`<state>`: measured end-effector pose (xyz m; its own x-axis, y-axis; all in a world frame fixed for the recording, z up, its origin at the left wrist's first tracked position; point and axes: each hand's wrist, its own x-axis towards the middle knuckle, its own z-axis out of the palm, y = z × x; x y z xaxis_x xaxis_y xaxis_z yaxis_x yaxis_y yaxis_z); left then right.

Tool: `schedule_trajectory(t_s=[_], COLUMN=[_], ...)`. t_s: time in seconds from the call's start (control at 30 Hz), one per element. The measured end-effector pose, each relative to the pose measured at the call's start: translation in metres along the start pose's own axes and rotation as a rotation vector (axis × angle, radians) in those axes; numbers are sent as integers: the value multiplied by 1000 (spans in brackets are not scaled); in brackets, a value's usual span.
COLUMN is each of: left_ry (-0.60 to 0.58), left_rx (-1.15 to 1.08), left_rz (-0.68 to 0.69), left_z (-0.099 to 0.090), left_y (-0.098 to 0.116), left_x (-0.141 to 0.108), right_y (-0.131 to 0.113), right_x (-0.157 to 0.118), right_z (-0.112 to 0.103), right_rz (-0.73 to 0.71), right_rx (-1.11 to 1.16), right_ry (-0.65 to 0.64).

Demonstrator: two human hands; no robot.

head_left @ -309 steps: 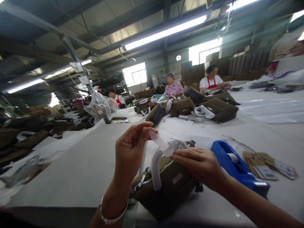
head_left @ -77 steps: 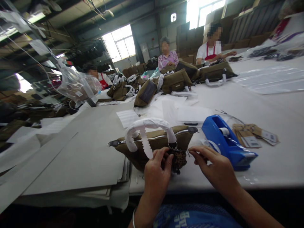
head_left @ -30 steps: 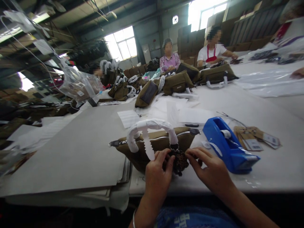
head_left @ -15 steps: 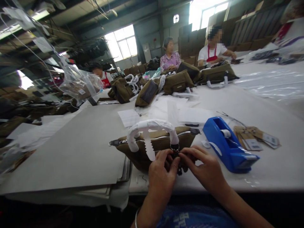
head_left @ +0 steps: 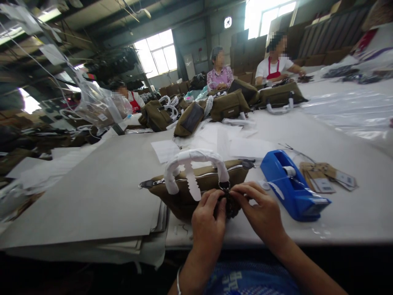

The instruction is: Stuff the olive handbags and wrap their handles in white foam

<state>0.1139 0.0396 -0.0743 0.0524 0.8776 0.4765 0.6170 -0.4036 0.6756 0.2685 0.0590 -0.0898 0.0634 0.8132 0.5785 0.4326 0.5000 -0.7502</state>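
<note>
An olive handbag [head_left: 179, 200] stands on the table in front of me, its zip shut and its handle [head_left: 196, 155] wrapped in white paper. A metal ring [head_left: 224, 186] shows at the handle's right base. Just below it hangs a dark, bunched ornament [head_left: 232, 208], whose exact kind I cannot make out. My left hand [head_left: 209, 217] pinches it from the left, thumb and fingers together. From the right, my right hand [head_left: 262, 211] pinches at its top near the ring. The fingers partly hide what they grip.
Right of the bag stands a blue tape dispenser [head_left: 291, 186], with brown tags [head_left: 319, 174] beyond it. Large pale sheets [head_left: 92, 192] lie to the left. More olive bags [head_left: 230, 105] are heaped farther back, where co-workers [head_left: 220, 73] sit. Clear plastic [head_left: 350, 106] covers the far right.
My hands have shifted slightly at the ring, and my right fingers have risen a little. More of the ring and of the bunched dark ornament now shows. The view has moved slightly.
</note>
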Motion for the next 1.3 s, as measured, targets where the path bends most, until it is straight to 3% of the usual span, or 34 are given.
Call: schedule_trajectory(t_s=[0.23, 0.5, 0.57, 0.77, 1.0, 1.2, 1.3], left_ry=[42, 96, 79, -24, -30, -85, -49], left_rx=[-6, -81, -96, -234, -139, -368, -288], left_rz=[42, 90, 52, -274, -356, -455, -369], left_z=[2, 6, 5, -1, -1, 3, 3], left_y=[-4, -6, -6, -7, 0, 0, -1], left_x=[-1, -1, -1, 9, 22, 19, 17], right_y=[6, -2, -3, -4, 3, 8, 7], right_x=[-4, 5, 6, 7, 10, 9, 9], right_z=[2, -5, -6, -6, 2, 8, 7], right_rz=[-115, 227, 268, 276, 247, 398, 366], right_rx=[-114, 90, 117, 124, 157, 356, 315], right_ry=[57, -23, -33, -28, -5, -34, -36])
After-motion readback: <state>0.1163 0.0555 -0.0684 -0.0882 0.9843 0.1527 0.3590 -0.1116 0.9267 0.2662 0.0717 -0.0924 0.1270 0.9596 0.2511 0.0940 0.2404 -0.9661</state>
